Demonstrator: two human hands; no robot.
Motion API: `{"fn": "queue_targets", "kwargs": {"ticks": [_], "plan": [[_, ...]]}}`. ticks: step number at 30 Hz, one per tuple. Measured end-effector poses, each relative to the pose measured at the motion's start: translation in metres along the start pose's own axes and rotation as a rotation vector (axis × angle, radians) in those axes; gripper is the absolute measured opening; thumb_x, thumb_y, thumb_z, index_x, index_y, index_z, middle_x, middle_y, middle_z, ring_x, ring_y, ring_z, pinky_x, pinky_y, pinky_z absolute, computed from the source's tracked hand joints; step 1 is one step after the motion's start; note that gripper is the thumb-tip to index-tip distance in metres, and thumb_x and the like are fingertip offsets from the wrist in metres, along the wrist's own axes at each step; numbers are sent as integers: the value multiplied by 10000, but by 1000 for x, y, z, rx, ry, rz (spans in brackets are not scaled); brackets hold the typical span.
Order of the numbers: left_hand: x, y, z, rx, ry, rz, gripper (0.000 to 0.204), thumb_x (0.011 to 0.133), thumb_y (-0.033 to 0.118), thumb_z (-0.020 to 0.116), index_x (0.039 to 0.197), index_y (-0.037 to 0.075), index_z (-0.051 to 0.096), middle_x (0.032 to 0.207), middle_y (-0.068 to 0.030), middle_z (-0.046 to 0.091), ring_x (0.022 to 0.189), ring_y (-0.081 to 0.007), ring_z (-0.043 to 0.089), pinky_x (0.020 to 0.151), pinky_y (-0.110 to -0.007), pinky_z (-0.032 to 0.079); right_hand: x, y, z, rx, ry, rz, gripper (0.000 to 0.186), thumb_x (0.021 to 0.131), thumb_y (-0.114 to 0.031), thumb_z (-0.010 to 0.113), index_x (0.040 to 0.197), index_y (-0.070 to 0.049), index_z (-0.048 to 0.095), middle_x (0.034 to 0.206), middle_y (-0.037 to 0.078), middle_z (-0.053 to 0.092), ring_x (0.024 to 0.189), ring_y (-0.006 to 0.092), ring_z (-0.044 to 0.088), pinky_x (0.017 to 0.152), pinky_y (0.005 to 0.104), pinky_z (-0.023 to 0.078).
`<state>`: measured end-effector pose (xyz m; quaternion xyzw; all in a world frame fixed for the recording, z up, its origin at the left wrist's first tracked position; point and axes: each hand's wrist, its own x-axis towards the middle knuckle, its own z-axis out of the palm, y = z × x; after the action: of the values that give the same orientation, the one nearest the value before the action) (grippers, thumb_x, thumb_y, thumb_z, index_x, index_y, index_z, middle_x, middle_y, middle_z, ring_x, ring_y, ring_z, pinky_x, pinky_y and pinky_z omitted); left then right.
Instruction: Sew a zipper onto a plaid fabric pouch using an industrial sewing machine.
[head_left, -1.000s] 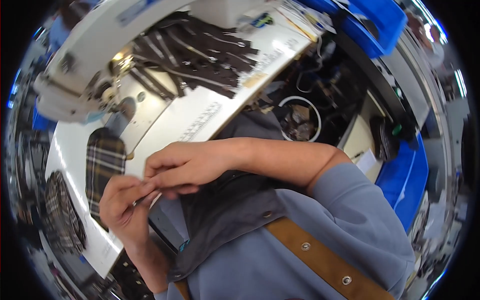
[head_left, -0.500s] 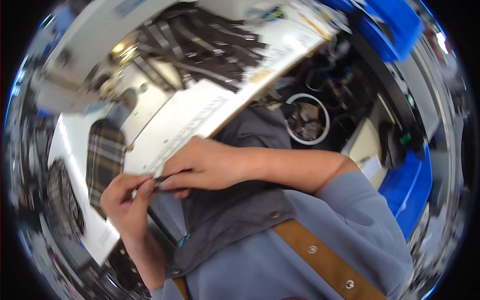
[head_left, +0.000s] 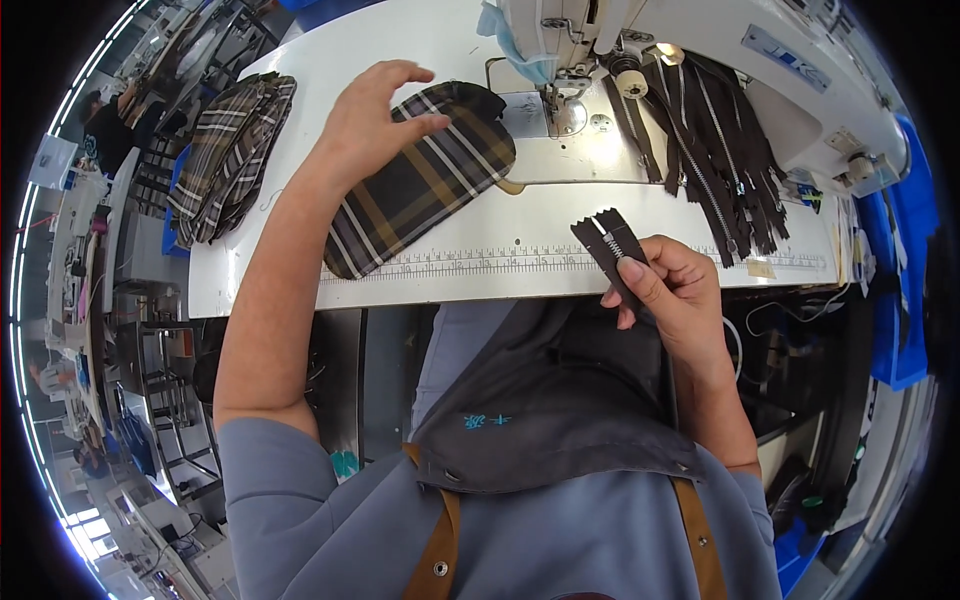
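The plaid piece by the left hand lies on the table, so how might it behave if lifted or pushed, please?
The plaid piece looks thin and cloth-like, so it would probably be light and bend if lifted by one edge. Lying flat on the glossy white table, it would likely slide rather than roll.

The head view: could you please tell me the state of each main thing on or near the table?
Left hand, open, holding nothing visible
Right hand, closed in a pinch
Held zipper, pinched, upper end free
Plaid fabric, lying flat
Plaid stack, loosely layered
Loose zippers, overlapping in a bunch
Machine lamp, lit
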<state>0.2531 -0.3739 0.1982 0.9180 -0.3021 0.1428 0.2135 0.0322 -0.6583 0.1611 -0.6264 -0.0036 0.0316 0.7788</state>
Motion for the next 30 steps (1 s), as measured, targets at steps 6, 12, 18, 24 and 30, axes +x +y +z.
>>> {"fn": "queue_targets", "kwargs": {"ticks": [6,12,18,24,30], "plan": [[43,1,37,-198,-358,47,481,774,242,860,1192,66,699,1186,-101,689,1084,-246,646,947,-360,523,8,-3,7,-78,-17,35,184,1022,-155,635,1038,21,684,801,71,726,613,54,608,565,199,496],[20,11,28,-489,-479,-65,249,805,164,840,979,18,737,824,-44,703,793,-135,625,767,-296,501,20,-8,3,-149,72,105,199,1019,-178,643,1045,14,685,797,58,724,585,45,591,540,192,474],[-24,48,-7,-821,-495,-177,173,799,92,832,905,3,727,797,2,700,764,-64,621,709,-231,499,50,-9,10,-173,60,25,174,1003,-144,655,1061,18,672,793,65,723,573,41,579,522,199,470],[-31,75,-18,-785,-378,-80,154,816,66,826,923,8,733,846,-8,703,723,-60,619,675,-214,491,59,-11,31,-320,-11,-71,126,967,-74,671,1009,32,725,756,17,675,604,49,570,554,219,465],[-34,80,-14,-785,-350,-120,190,850,53,788,1030,15,741,1016,-14,675,723,-76,639,686,-207,499,58,-16,30,-424,-14,-161,129,928,-72,709,1012,20,741,808,37,705,693,73,614,640,241,500]]}}
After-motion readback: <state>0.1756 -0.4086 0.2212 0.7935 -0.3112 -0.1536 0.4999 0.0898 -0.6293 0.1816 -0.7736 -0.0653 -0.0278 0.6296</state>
